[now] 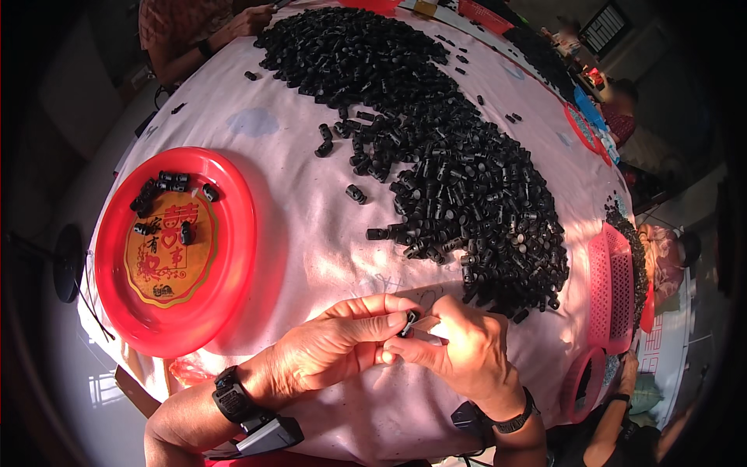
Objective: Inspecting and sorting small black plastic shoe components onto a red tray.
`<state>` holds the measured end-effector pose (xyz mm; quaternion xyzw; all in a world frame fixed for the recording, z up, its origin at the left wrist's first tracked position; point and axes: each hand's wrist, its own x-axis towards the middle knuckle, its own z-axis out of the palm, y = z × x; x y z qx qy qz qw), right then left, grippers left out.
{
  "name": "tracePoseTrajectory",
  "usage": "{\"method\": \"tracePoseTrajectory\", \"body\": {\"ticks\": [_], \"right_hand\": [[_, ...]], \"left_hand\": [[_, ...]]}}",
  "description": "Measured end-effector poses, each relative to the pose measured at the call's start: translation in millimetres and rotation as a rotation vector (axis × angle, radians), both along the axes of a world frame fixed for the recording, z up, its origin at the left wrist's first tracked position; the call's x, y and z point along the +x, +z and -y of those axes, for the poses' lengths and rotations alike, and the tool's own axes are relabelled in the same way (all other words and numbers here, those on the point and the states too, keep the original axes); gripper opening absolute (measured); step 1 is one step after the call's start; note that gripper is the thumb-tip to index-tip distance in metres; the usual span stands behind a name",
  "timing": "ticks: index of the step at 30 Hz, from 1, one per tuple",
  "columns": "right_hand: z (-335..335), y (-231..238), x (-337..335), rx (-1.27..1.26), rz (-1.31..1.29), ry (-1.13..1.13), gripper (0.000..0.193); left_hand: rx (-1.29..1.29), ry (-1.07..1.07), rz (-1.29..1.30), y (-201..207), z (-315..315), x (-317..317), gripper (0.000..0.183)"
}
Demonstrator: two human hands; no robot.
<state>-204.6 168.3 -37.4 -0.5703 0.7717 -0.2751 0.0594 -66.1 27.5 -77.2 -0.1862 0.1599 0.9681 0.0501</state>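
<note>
Near the front edge of the table my two hands meet. My left hand [342, 338] pinches a small black cylindrical plastic part [409, 317] between thumb and fingers. Closed beside it, my right hand [475, 350] grips a thin flat piece that looks like a small blade [426, 335], its end up against the black part. My fingers cover much of both things. Just beyond my hands lies a large heap of similar black parts [475, 187], with several loose ones at its edges.
A red round tray [237, 233] at left holds several black parts. Pink perforated baskets [599, 288] stand at the right edge. A pale pink cloth [311, 257] covers the table. Another person's arm [222, 37] rests at the far left; more people sit along the right.
</note>
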Motion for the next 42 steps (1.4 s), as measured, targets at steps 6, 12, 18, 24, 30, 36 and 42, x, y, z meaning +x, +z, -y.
{"method": "tracePoseTrajectory", "body": {"ticks": [6, 12, 18, 24, 30, 36, 42], "right_hand": [[-1.2, -5.6, -1.9, 0.011, -0.032, 0.019, 0.045], [-1.6, -4.6, -1.6, 0.026, -0.033, 0.007, 0.046], [-1.8, -4.9, -1.2, 0.031, -0.015, 0.005, 0.046], [-2.4, -4.7, -3.5, 0.053, -0.028, 0.034, 0.045], [-2.3, -7.5, -2.2, 0.09, -0.008, 0.053, 0.04], [-2.6, -14.5, -2.5, -0.065, 0.047, 0.023, 0.046], [-0.6, -7.7, -2.6, 0.0, 0.044, 0.007, 0.043]], "left_hand": [[0.016, 0.017, 0.001, -2.7, -1.2, -0.2, 0.024], [0.027, 0.022, 0.007, 1.1, -1.0, 1.0, 0.025], [0.022, 0.041, -0.038, -3.5, -3.1, -0.7, 0.024], [0.033, 0.033, -0.077, -3.4, -2.9, -0.1, 0.023], [0.031, 0.044, -0.029, 1.6, -3.6, -0.4, 0.023], [0.017, 0.034, 0.018, -4.3, -4.4, -0.4, 0.024], [0.024, 0.027, -0.012, -3.1, -3.4, 0.4, 0.023]]}}
